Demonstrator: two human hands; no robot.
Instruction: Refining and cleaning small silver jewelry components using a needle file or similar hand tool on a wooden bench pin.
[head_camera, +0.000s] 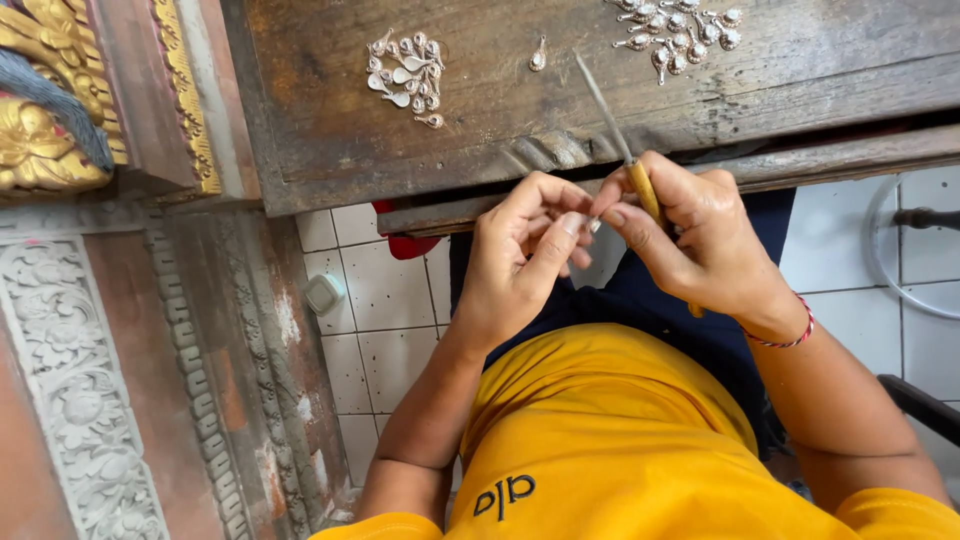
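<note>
At frame centre my left hand (525, 250) pinches one tiny silver piece (592, 226), fingers together; my right hand (700, 240) clamps one wooden-handled file (618, 130). Two clusters of silver drops (408, 78), too crowded to count, plus one stray drop (538, 56), lie on the surface (500, 120) above.

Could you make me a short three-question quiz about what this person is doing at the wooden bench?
1. True or false: the right hand holds a file by its yellow handle.
2. How many heaps of small silver pieces lie on the bench?
A. one
B. two
C. four
3. What is on the right wrist?

Key:
1. True.
2. B: a left heap and a right heap, with one single piece between them.
3. A red and white bracelet.
</note>
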